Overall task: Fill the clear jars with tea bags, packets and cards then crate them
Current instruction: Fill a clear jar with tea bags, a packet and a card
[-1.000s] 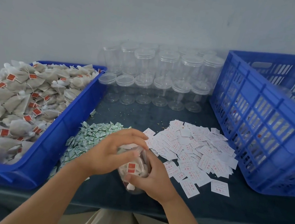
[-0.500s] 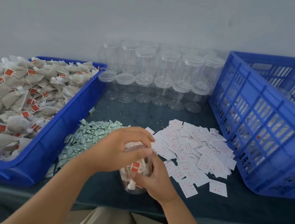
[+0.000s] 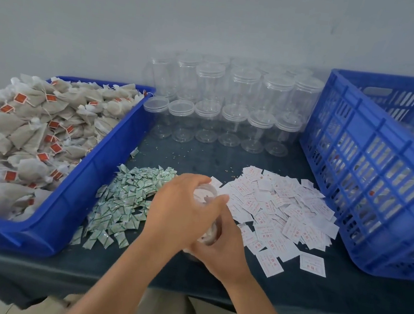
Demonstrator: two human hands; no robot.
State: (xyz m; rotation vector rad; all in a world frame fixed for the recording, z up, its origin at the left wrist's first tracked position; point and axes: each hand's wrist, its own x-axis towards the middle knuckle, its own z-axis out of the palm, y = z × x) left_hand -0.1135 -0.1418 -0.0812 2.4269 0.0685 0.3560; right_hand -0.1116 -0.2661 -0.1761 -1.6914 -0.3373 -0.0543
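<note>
A clear jar [image 3: 206, 196] filled with tea bags stands on the dark table near its front edge, mostly hidden by my hands. My left hand [image 3: 183, 211] covers its top, fingers wrapped over the lid. My right hand [image 3: 223, 250] grips the jar's lower body from the right. Left of the jar lies a heap of small green-and-white packets [image 3: 122, 198]. To its right spreads a pile of white cards [image 3: 280, 210] printed in red. A blue tray [image 3: 84, 188] heaped with tea bags [image 3: 24, 131] fills the left side.
Several empty clear jars [image 3: 232, 108] with lids stand in rows against the back wall. A tall blue crate [image 3: 370, 177] stands at the right, with clear jars dimly visible inside. A grey wall rises behind. My lap shows below the table edge.
The jar has come from a tilt to upright. My left hand has slid over its top and now hides the lid and most of the tea bags inside.
</note>
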